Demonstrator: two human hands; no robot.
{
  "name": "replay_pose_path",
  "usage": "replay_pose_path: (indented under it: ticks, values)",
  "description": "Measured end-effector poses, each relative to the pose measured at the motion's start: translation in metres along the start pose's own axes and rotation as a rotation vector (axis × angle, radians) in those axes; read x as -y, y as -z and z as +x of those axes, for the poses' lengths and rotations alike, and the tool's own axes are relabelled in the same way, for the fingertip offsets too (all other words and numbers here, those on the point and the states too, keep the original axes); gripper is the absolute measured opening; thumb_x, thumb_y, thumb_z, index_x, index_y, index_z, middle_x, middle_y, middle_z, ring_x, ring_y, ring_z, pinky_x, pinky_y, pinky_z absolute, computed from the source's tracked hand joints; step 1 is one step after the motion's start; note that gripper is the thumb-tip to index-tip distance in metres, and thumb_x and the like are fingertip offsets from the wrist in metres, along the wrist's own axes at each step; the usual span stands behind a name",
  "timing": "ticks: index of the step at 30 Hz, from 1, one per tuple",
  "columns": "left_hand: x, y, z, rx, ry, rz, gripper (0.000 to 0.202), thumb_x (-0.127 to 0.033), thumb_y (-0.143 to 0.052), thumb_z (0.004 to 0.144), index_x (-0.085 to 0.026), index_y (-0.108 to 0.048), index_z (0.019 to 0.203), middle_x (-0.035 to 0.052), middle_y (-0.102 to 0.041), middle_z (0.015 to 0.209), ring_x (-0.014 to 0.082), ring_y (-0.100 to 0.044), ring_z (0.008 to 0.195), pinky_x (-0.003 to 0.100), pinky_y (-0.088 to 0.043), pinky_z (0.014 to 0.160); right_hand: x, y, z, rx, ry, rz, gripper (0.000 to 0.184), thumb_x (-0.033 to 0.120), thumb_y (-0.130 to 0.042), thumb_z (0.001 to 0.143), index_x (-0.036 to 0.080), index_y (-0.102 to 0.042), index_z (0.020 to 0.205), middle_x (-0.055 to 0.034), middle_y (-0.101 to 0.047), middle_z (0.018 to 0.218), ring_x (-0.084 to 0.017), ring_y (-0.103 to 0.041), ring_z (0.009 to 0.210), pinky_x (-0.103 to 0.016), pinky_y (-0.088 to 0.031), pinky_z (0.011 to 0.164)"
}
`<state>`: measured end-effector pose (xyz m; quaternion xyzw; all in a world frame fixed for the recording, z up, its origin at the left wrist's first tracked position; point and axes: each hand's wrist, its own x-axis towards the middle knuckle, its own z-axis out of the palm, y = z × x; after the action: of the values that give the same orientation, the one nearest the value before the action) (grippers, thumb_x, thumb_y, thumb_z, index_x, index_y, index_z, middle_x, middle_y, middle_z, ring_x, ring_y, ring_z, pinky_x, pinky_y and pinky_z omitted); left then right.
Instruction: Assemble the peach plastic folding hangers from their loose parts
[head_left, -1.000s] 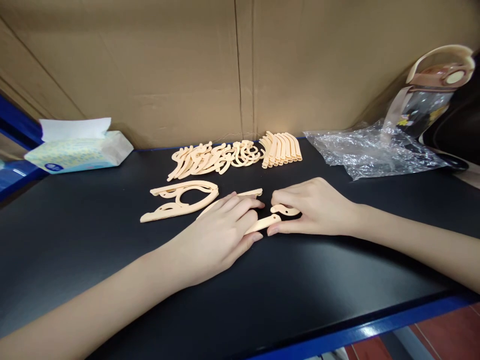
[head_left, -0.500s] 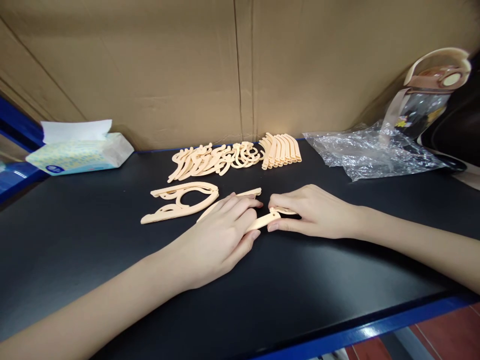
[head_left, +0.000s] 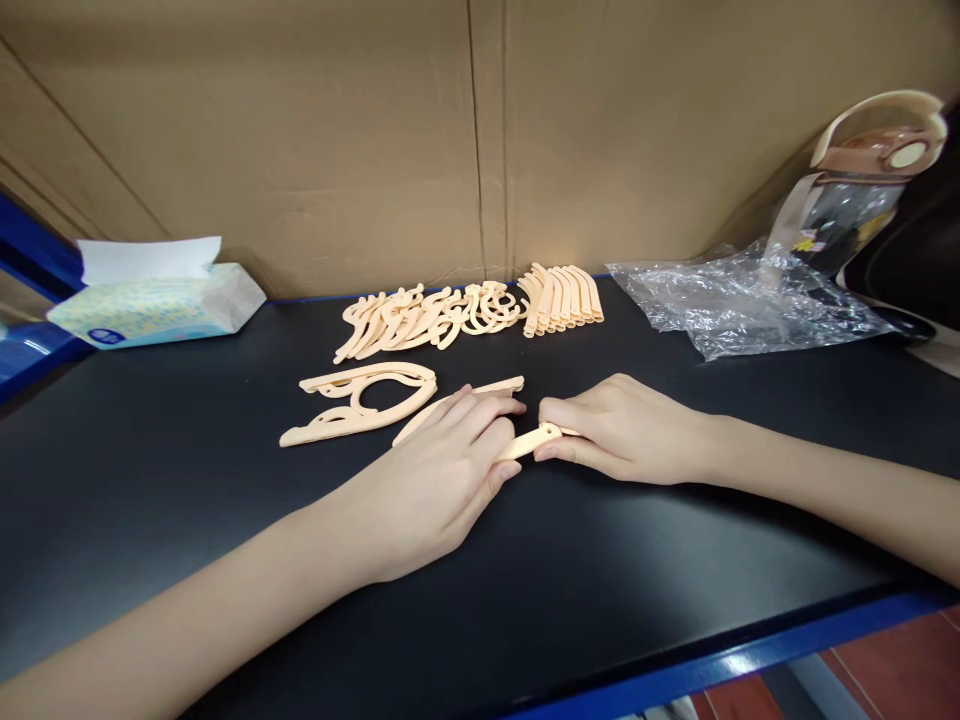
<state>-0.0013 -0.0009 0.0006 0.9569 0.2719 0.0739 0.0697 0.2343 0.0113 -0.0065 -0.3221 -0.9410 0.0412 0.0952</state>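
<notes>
Near the middle of the table, my left hand is closed over a cream plastic hanger arm, whose holed end sticks out to the right. A second cream hanger arm lies partly hidden behind and under the left fingers. My right hand pinches a small cream hanger piece at that holed end. Most of this piece is hidden by the fingers, so its shape cannot be told. Left of my hands lies a folded cream hanger with a curved hook between its two arms.
Along the back lie a pile of loose cream hanger parts and a row of curved arms. A tissue pack stands at the left. A crumpled clear bag and a bottle are at the right.
My right hand has turned slightly, and the piece in it now shows less beside the holed end. My left hand has stayed almost still.
</notes>
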Motion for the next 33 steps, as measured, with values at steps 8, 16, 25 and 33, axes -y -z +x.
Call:
replay_pose_path:
  ticks: [8, 16, 25, 33]
  values:
    - [0.0004, -0.0017, -0.0007, -0.004, 0.002, 0.0, 0.031, -0.025, -0.032, 0.103, -0.012, -0.056, 0.12, 0.0129, -0.053, 0.135, 0.0261, -0.043, 0.134, 0.053, -0.033, 0.118, 0.0007, -0.0012, 0.0012, -0.03, 0.018, -0.119, 0.05, 0.05, -0.02, 0.103, 0.018, -0.05, 0.08, 0.0001, -0.06, 0.064, -0.012, -0.046, 0.049, -0.027, -0.019, 0.048]
    - [0.0026, -0.0012, 0.0001, -0.006, -0.002, -0.007, 0.031, -0.024, -0.032, 0.103, -0.013, -0.056, 0.12, 0.0131, -0.052, 0.136, 0.0272, -0.043, 0.135, 0.052, -0.032, 0.118, 0.0005, -0.003, 0.0002, -0.099, 0.048, -0.29, 0.055, 0.049, -0.019, 0.104, 0.017, -0.054, 0.077, -0.0016, -0.062, 0.064, -0.013, -0.053, 0.051, -0.027, -0.02, 0.049]
    - [0.0035, -0.0036, -0.0002, -0.037, 0.0, -0.024, 0.034, -0.026, -0.03, 0.104, -0.014, -0.056, 0.122, 0.0113, -0.055, 0.133, 0.0258, -0.042, 0.134, 0.051, -0.034, 0.116, 0.0008, -0.0014, -0.0003, -0.205, 0.081, -0.294, 0.047, 0.046, -0.033, 0.102, 0.017, -0.055, 0.074, 0.0006, -0.059, 0.061, -0.012, -0.051, 0.052, -0.027, -0.023, 0.051]
    - [0.0044, -0.0036, -0.0005, -0.052, -0.006, -0.019, 0.032, -0.028, -0.034, 0.104, -0.017, -0.055, 0.125, 0.011, -0.055, 0.134, 0.0265, -0.045, 0.131, 0.052, -0.035, 0.115, -0.003, 0.0013, -0.0002, -0.174, 0.085, -0.209, 0.036, 0.044, -0.044, 0.098, 0.018, -0.057, 0.077, 0.001, -0.056, 0.064, -0.012, -0.046, 0.056, -0.027, -0.028, 0.058]
